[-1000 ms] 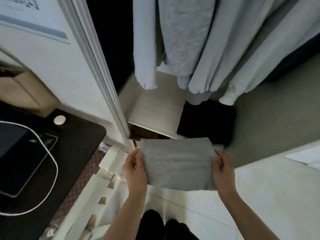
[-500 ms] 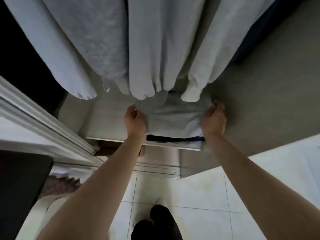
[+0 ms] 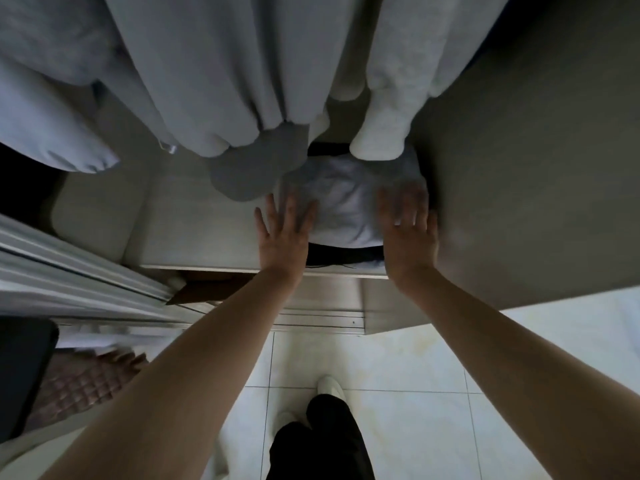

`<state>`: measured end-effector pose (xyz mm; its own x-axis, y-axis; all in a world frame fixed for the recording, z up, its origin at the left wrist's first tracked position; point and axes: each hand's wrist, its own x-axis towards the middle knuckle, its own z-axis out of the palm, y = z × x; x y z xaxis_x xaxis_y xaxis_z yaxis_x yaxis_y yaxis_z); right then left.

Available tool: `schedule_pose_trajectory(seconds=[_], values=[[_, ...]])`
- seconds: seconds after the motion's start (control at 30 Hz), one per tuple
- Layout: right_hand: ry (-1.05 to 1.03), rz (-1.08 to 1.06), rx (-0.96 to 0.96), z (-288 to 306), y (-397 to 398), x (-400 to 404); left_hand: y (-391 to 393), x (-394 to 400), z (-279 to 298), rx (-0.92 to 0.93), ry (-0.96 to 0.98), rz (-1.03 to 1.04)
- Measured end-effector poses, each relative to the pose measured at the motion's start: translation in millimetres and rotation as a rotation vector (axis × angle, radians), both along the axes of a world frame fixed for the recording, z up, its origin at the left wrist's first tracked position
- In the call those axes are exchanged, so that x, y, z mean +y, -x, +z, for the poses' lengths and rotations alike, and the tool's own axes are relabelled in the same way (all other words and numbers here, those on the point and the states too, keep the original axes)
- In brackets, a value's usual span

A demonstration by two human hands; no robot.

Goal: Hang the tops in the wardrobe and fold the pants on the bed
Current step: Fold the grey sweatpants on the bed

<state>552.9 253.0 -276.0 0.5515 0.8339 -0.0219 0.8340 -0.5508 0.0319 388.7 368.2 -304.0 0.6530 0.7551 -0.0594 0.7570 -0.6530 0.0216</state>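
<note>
On the shelf (image 3: 194,230), both hands, left (image 3: 282,233) and right (image 3: 408,233), fingers spread, are flanking the pants (image 3: 346,209) to square the stack.

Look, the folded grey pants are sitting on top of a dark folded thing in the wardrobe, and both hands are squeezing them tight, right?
Not quite. The folded grey pants do lie on the dark folded thing in the wardrobe, but the head view shows the left hand and right hand with fingers spread straight, not squeezing.
</note>
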Motion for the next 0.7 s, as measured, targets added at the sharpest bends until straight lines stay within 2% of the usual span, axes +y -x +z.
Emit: schedule_pose_trajectory(seconds=[0.13, 0.2, 0.3, 0.37, 0.47, 0.7], values=[[0.099, 0.173, -0.065, -6, -16, 6, 1, 15, -5, 0.051, -0.012, -0.18], [0.127, 0.165, -0.056, -7, -19, 6, 3, 15, -2, -0.031, -0.022, -0.189], [0.041, 0.106, -0.092, -1, -13, -3, 10, 4, -1, -0.163, -0.132, -0.209], [-0.009, 0.119, -0.161, -5, -8, -14, 17, 0, -8, -0.088, -0.116, -0.252], [0.143, 0.19, -0.085, -20, -8, -27, 18, -2, -19, 0.145, 0.07, -0.205], [0.21, 0.195, 0.008, 2, 1, -31, 24, -13, -1, 0.164, 0.161, -0.186]])
